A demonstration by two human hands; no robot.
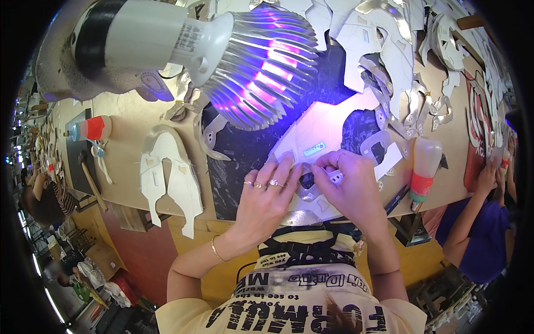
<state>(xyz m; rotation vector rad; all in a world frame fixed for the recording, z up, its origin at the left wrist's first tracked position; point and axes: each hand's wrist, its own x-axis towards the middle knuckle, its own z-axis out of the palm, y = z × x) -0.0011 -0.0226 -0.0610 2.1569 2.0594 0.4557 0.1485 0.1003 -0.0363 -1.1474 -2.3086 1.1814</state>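
Observation:
A white shoe upper piece (347, 119) lies in the lamp's bright violet-white light, on a dark marbled slab (225, 189). My left hand (262, 199), with rings on it, rests on the near part of the upper, fingers stretched out and pointing away from me. Close beside it, my right hand (353, 181) is closed in a pinch at a small silver-white piece with punched holes (336, 177). The fingers partly hide this piece, so whether it is joined to the upper cannot be told. A silver curved edge (303, 217) shows below my hands.
A finned lamp (267, 67) hangs over the upper left of the workspace. Another cut upper (167, 172) lies left, with a hammer (92, 181) and a red-banded bottle (92, 128) beyond. At right stand another bottle (424, 172) and stacked white pieces (384, 44). Co-workers sit on both sides.

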